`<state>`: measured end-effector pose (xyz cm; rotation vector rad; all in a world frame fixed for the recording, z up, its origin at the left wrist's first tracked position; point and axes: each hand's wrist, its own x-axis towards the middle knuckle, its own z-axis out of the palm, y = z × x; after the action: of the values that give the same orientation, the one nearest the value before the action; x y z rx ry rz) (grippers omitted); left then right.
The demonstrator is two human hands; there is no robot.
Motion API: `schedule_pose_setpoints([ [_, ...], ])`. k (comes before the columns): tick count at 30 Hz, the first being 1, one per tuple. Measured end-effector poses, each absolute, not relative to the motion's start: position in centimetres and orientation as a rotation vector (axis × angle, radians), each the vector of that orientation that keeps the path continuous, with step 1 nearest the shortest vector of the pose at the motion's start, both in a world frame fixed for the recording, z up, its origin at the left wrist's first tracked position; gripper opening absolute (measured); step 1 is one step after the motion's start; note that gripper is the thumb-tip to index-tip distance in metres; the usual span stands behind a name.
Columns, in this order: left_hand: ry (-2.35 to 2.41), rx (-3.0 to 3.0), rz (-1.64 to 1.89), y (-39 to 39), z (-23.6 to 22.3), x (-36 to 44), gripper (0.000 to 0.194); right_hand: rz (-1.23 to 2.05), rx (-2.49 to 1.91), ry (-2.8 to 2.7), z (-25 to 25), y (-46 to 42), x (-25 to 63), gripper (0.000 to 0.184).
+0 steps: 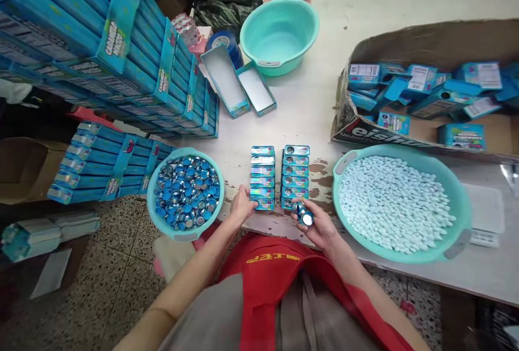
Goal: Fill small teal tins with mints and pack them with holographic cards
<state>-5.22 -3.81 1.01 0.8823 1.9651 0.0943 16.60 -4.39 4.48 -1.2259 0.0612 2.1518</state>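
Observation:
Two rows of small blue boxes stand on the table before me. The left row [263,178] has shiny tops; round openings show in the tops of the right row [295,171]. Against the near left corner of the left row rests my left hand [241,207], fingers apart and holding nothing. My right hand [320,226] is closed around a few blue-and-silver metal caps [304,214], just by the near end of the right row. A teal basin of similar caps [221,180] is at left. Another teal basin [462,205] at right holds many small white candies.
Tall stacks of blue cartons [121,70] rise at left, with a smaller stack [109,164] below. Behind are two open blue trays [227,80] and an empty teal basin [279,32]. A cardboard box [377,132] of blue packets stands at back right.

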Motion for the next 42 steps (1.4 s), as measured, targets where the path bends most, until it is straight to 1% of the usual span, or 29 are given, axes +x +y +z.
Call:
schedule_pose_setpoints([
  [2,1.976,0.989,0.093,-4.2,1.7,-5.4,0.036,2.179,-1.198,0.068,4.5,-3.9,16.6,0.023],
  [4,1.999,1.114,0.113,-4.4,2.7,-5.6,0.039,2.204,-1.173,0.062,4.6,-3.5,16.6,0.027],
  [7,1.967,1.361,0.292,-3.9,4.7,-4.8,0.046,2.223,-1.163,0.009,4.4,-3.0,16.6,0.033],
  [9,1.730,1.524,0.415,-3.0,5.9,-3.3,0.040,2.254,-1.175,-0.051,4.2,-3.0,16.4,0.037],
  [10,1.554,1.572,0.413,-2.5,6.4,-2.3,0.035,2.280,-1.184,-0.084,4.1,-3.1,16.3,0.039],
  [12,1.269,1.597,0.315,-1.5,6.9,-0.6,0.025,2.339,-1.201,-0.146,4.0,-3.4,16.2,0.043],
  [15,1.128,1.528,0.241,-0.8,6.7,0.8,0.017,2.404,-1.192,-0.189,3.8,-3.8,16.3,0.048],
  [18,1.255,1.266,0.322,-0.9,5.7,0.8,0.023,2.424,-1.171,-0.176,3.6,-4.2,16.7,0.047],
  [20,1.420,1.139,0.309,-0.7,5.1,0.7,0.024,2.402,-1.176,-0.146,3.4,-4.4,16.9,0.044],
  [22,1.563,1.241,0.217,-0.1,4.7,0.8,0.018,2.345,-1.195,-0.099,3.3,-4.6,17.1,0.042],
  [24,1.641,1.490,0.048,0.9,4.6,1.3,0.011,2.274,-1.216,-0.052,3.3,-4.7,17.5,0.040],
  [26,1.667,1.685,-0.168,2.0,4.8,2.0,0.010,2.208,-1.220,-0.023,3.5,-4.6,18.0,0.038],
  [28,1.676,1.737,-0.371,3.0,5.1,2.8,0.017,2.162,-1.201,-0.025,3.8,-4.5,18.6,0.033],
  [32,1.715,1.690,-0.608,4.3,5.2,4.4,0.044,2.119,-1.197,-0.081,4.1,-4.0,19.4,0.027],
  [34,1.750,1.690,-0.656,4.6,5.0,5.0,0.049,2.104,-1.220,-0.114,4.2,-3.7,19.6,0.027],
  [37,1.799,1.704,-0.671,4.4,4.7,5.4,0.049,2.085,-1.234,-0.153,4.5,-3.4,19.7,0.030],
  [40,1.782,1.727,-0.647,4.1,4.8,4.9,0.044,2.060,-1.201,-0.118,4.6,-2.9,19.8,0.030],
  [42,1.714,1.760,-0.547,3.7,5.2,4.2,0.037,2.027,-1.187,-0.045,4.6,-2.5,19.9,0.029],
])
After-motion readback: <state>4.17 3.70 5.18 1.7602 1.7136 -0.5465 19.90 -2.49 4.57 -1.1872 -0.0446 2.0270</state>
